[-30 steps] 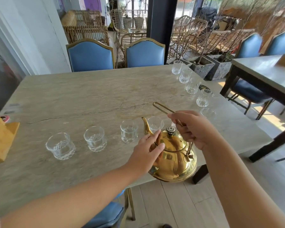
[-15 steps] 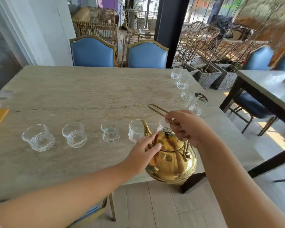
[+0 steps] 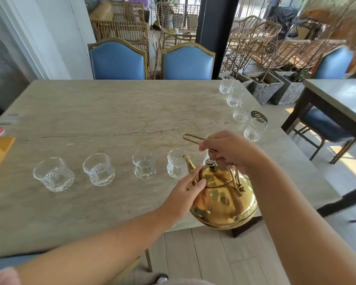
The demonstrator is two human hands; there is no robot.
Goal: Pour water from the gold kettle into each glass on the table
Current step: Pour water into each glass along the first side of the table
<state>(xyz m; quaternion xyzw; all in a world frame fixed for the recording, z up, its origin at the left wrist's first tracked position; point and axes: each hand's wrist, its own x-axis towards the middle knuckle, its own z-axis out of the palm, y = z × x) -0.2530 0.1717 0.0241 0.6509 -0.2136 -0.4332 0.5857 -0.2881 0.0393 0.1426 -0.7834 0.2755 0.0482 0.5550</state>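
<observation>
Head view, the only one we've got. The right grip (image 3: 230,153) is curled round the looped handle (image 3: 191,137) of the gold kettle (image 3: 224,198), which hangs tipped forward at the near edge of the table (image 3: 111,112). The left grip (image 3: 183,194) lies with straight fingers against the kettle's shoulder by the spout (image 3: 188,163), steadying it rather than clutching.

Compared with a second ago, both holds look the same to us. What's different is that the row has slid right in frame. The spout tip now sits at the right rim of the fourth glass (image 3: 176,164) from the left, where before it showed left of that glass. We'd guess this one's being served, but no stream shows, so we can't say it's pouring.

The third glass (image 3: 144,167) seems to hold water. More glasses, like the nearest side glass (image 3: 254,129), wait along the right edge.
</observation>
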